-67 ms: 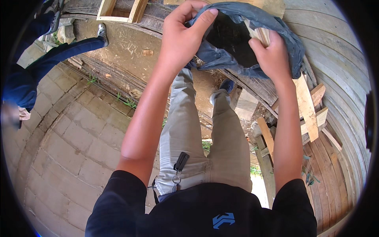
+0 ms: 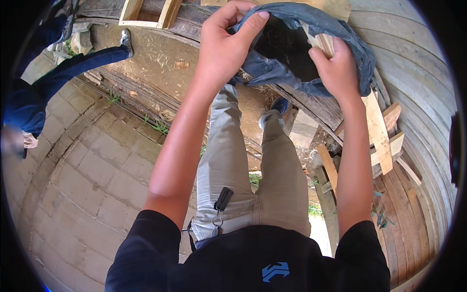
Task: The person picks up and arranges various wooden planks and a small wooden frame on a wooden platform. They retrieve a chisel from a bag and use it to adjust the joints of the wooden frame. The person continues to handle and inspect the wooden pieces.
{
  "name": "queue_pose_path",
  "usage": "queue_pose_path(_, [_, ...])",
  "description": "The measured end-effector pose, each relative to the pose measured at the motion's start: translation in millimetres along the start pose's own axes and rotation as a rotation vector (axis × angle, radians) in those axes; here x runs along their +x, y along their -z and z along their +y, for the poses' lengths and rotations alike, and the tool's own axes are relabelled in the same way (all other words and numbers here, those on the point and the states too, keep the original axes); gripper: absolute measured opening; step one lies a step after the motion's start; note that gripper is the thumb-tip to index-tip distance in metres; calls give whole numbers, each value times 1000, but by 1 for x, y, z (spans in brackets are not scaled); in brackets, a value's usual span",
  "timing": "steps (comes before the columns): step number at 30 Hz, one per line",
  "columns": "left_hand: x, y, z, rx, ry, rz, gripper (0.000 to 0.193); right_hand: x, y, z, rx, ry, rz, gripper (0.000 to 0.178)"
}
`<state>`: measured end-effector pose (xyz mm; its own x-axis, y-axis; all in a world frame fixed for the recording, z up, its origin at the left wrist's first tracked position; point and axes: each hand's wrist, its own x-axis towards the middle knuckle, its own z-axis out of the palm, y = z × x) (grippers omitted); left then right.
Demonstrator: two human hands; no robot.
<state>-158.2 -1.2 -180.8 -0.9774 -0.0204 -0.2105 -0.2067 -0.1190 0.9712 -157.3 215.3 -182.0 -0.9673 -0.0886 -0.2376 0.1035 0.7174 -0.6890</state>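
Observation:
A dark blue-grey plastic bag [image 2: 273,71] is held up in front of me, its wide mouth facing me and its inside dark. My left hand [image 2: 229,43] pinches the bag's left rim, thumb on the near side and fingers partly hidden behind the plastic. At the right of the mouth, my right hand [image 2: 338,69] is closed on a small wood offcut [image 2: 324,45] with visible grain. Another pale strip of wood shows just behind that piece, against the bag's far inner wall. The bottom of the bag cannot be made out.
Weathered planks [image 2: 335,113] lie under and beside the bag. Loose boards [image 2: 378,131] are piled at the right by a grey plank surface [image 2: 399,53]. A wooden frame [image 2: 141,22] sits at the far left. Another person's leg [image 2: 80,63] reaches in from the left, above paving [image 2: 92,185].
My right hand and the wood offcut have shifted very slightly to the right inside the bag's mouth. My left hand stays in place on the rim.

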Motion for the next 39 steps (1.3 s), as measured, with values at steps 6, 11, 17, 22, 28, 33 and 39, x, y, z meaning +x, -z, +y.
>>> queue_pose_path(6, [-1,-6,2,-17,6,-1,7,2,7,15,78,41,-20,23])
queue_pose_path(11, [-2,-8,0,-22,-29,23,6,-1,7,21,23,5,-24,26])
queue_pose_path(17, [0,-4,-11,-12,-139,75,9,-2,10,15,-1,-17,-45,32])
queue_pose_path(22, [-3,-10,7,-35,-160,62,10,-3,12,13,13,-117,-85,34])
queue_pose_path(28, [6,-4,4,-49,-213,84,11,-4,19,3,42,-166,-64,41])
queue_pose_path(33, [4,-7,18,-34,-172,107,11,-4,19,4,119,-202,-86,43])
queue_pose_path(39, [2,-5,15,-31,-174,101,11,-6,23,-3,102,-144,-51,41])
